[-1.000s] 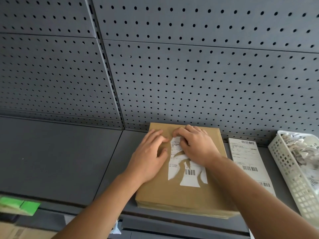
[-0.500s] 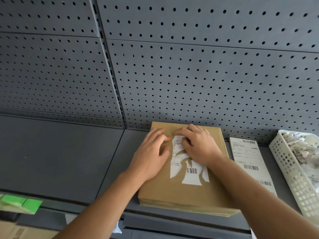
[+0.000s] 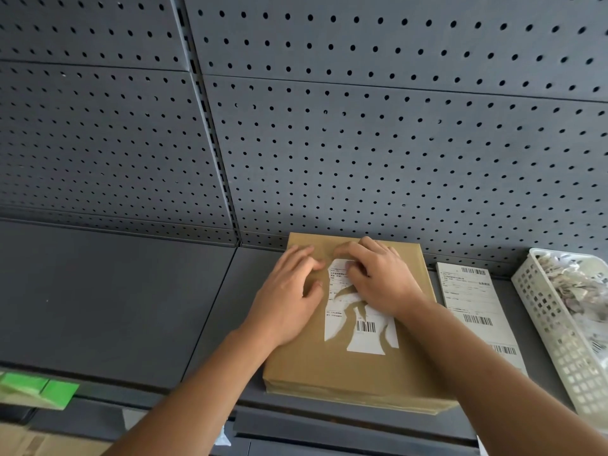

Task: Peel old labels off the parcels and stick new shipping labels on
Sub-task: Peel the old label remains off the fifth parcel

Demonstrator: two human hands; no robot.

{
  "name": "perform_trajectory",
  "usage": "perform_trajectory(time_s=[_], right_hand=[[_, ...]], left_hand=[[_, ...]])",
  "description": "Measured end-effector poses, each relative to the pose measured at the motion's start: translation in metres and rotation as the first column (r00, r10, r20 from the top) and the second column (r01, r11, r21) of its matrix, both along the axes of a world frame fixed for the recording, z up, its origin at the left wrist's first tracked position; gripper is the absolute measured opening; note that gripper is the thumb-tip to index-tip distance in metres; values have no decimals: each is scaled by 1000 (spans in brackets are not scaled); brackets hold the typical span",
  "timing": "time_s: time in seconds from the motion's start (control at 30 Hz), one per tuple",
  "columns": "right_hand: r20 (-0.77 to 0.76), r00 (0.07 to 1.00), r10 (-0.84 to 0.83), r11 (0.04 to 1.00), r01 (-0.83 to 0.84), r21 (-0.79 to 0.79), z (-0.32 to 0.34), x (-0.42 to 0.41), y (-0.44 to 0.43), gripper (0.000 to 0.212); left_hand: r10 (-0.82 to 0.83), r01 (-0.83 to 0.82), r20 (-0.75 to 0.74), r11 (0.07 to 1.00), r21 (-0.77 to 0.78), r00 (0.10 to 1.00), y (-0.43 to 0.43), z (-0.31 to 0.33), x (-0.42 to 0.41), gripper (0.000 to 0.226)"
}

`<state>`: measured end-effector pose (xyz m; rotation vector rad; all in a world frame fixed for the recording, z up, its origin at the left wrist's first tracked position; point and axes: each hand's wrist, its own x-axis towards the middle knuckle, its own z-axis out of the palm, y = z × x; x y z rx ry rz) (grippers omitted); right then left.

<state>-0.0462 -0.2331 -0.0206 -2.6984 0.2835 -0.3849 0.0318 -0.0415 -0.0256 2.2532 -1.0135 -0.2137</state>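
Your cardboard parcel [image 3: 312, 363] sits flat on the grey shelf [image 3: 115, 297], around 5 o'clock in view, back edge close up to the pegboard [image 3: 362, 143]. The old label [image 3: 365, 327] on top is pretty torn up, with the barcode bit at its 6 o'clock end. Your left hand [image 3: 286, 304] is at the label's 9 o'clock, fingers loosely bent and pressing on the box. Your right hand [image 3: 381, 281] is at the label's 12 o'clock, curled fingertips pinching at its top edge. A sheet of new shipping labels [image 3: 473, 301] lies at the parcel's 3 o'clock, then a white basket [image 3: 552, 327] of paper scraps [image 3: 572, 284].
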Motion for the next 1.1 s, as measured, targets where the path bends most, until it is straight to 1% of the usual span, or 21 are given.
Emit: perform_trajectory(time_s=[0.07, 0.13, 0.2, 0.27, 0.33, 0.4, 0.53, 0.6, 0.67, 0.8, 0.9, 1.0, 1.1], right_hand=[[-1, 1000, 7, 1000, -7, -27, -1, 1, 1, 33], [-9, 1000, 1, 1000, -1, -27, 0, 3, 1, 29], [24, 1000, -18, 1000, 17, 22, 1, 1, 0, 22], [52, 998, -38, 997, 34, 75, 1, 0, 0, 24], [45, 999, -21, 999, 19, 30, 1, 0, 1, 31], [35, 999, -6, 1000, 6, -11, 1, 1, 3, 26], [53, 998, -15, 1000, 14, 15, 4, 0, 1, 13], [62, 998, -12, 1000, 12, 10, 4, -1, 1, 16], [63, 998, 5, 1000, -3, -28, 3, 0, 2, 18], [60, 998, 14, 998, -11, -59, 1, 4, 2, 11], [52, 999, -2, 998, 6, -64, 2, 9, 7, 7], [21, 999, -28, 997, 30, -72, 1, 15, 9, 10], [3, 1000, 2, 998, -2, -55, 2, 15, 8, 12]], left_hand=[[2, -2, 3, 1000, -2, 1000, 0, -1, 0, 30], [0, 0, 4, 1000, -3, 1000, 0, -1, 0, 29], [0, 0, 5, 1000, -10, 1000, 0, -2, 1, 29], [-1, 1, 4, 1000, -12, 1000, 0, -2, 1, 29], [-2, 2, 6, 1000, -13, 1000, 0, -2, 1, 29], [-4, 4, 7, 1000, -13, 1000, -1, -3, 1, 29], [-3, 3, 5, 1000, -10, 1000, 0, -1, 1, 29], [-2, 2, 12, 1000, -12, 1000, 0, -2, 1, 29], [-4, 4, 11, 1000, -8, 1000, 0, -3, 1, 29], [-7, 7, 5, 1000, -5, 1000, 0, -2, 2, 29], [-7, 7, 2, 1000, -1, 1000, -1, -1, 1, 30], [-7, 7, -6, 1000, 5, 1000, 0, 0, 0, 29], [-5, 5, -1, 1000, 5, 1000, -1, -1, 1, 29]])
